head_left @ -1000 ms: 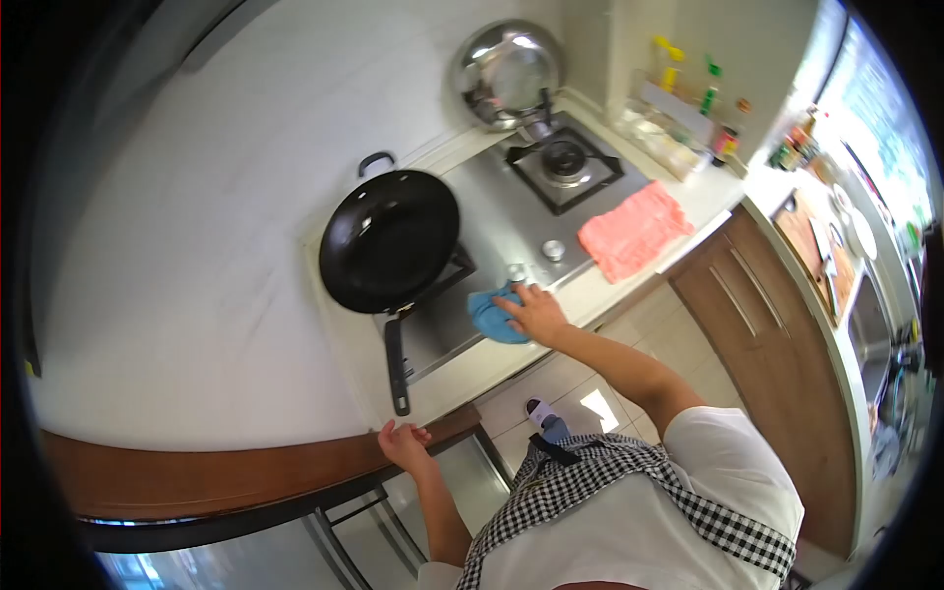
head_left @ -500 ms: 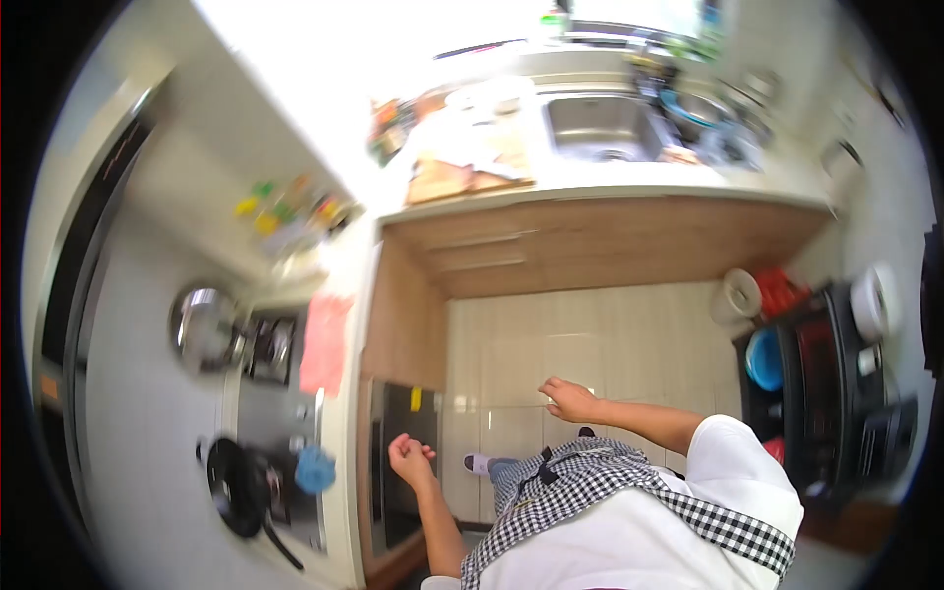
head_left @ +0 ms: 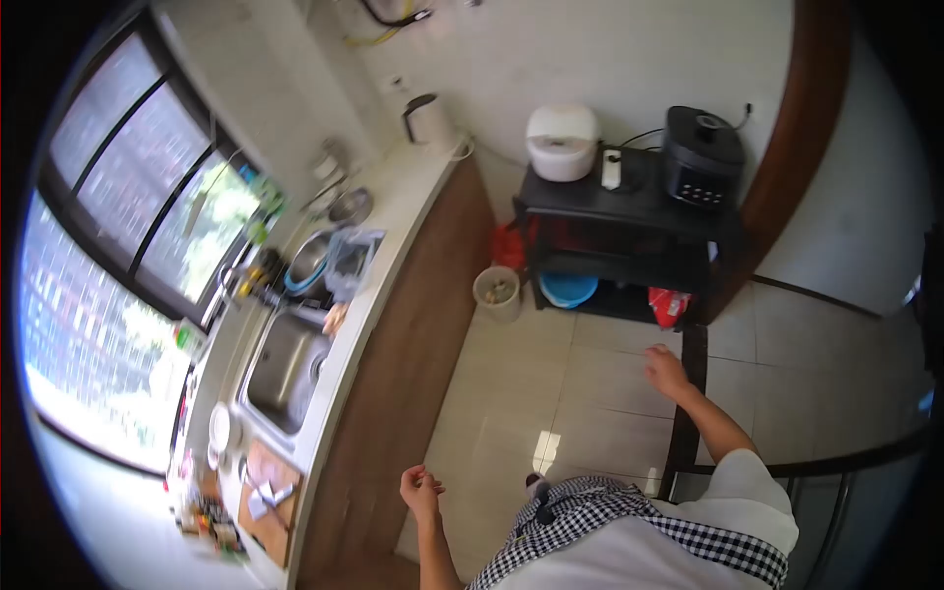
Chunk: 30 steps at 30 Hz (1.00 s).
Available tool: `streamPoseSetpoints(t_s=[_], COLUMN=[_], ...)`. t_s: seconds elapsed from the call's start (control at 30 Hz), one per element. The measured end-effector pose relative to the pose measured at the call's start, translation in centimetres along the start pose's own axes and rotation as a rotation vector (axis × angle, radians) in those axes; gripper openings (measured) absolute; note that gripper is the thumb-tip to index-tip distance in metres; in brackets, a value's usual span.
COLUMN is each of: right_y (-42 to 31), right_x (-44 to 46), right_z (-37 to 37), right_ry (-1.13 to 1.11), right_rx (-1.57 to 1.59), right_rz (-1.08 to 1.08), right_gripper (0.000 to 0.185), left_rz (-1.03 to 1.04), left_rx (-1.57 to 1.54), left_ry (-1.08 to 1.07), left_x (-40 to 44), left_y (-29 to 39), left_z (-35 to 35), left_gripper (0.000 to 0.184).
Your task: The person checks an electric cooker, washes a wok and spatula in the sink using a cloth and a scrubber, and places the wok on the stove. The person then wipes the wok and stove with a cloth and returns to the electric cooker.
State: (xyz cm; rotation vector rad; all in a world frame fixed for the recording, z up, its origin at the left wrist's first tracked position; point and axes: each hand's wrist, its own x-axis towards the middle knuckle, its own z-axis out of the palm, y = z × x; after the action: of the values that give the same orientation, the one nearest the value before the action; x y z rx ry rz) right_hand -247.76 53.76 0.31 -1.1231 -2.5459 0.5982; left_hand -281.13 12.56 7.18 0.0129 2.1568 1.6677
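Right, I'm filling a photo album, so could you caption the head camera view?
Left hand and right hand held apart in a kitchen, a sink and dark appliance rack beyond.

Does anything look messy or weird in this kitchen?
A little. What look like knives lie loose on the cutting board, near the front edge of the counter. Crumpled plastic is bunched by the sink. Nothing looks clearly spilled or broken; the bright floor patch seems to be light.
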Motion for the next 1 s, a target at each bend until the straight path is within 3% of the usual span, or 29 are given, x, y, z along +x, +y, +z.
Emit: streamPoseSetpoints(t_s=[0.13, 0.27, 0.4, 0.5, 0.67, 0.73, 0.83, 1.0], right_y=[3.0, 3.8, 7.0, 10.8, 19.8, 21.7, 23.3, 24.4], right_x=[-3.8, -0.5, 10.0, 19.9, 34.8, 38.7, 41.2, 42.2], right_z=[-6.2, -10.2, -16.8, -23.6, -30.9, -32.2, -32.9, -32.9], right_ry=[0.229, 0.484, 0.617, 0.587, 0.496, 0.452, 0.427, 0.538], right_rx=[-0.073, -0.116, -0.291, -0.423, -0.56, -0.559, -0.599, -0.655], right_rz=[0.3, 0.174, 0.01, 0.043, 0.16, 0.217, 0.137, 0.048], right_gripper=[0.035, 0.034, 0.039, 0.045, 0.053, 0.055, 0.056, 0.049], left_rz=[0.032, 0.022, 0.023, 0.03, -0.093, -0.125, -0.143, -0.187], left_rx=[0.044, 0.073, 0.071, 0.07, 0.063, 0.013, -0.03, 0.069], left_ry=[-0.292, -0.543, -0.714, -0.648, -0.304, -0.338, -0.367, -0.444], left_x=[4.1, 3.8, 4.7, 6.9, 8.7, 8.4, 8.2, 11.0], left_y=[2.2, 4.3, 6.9, 8.1, 8.9, 10.1, 11.6, 13.7], left_z=[8.5, 17.2, 24.7, 29.0, 36.3, 39.9, 45.2, 52.1], left_gripper=[0.018, 0.02, 0.021, 0.02, 0.013, 0.012, 0.011, 0.011])
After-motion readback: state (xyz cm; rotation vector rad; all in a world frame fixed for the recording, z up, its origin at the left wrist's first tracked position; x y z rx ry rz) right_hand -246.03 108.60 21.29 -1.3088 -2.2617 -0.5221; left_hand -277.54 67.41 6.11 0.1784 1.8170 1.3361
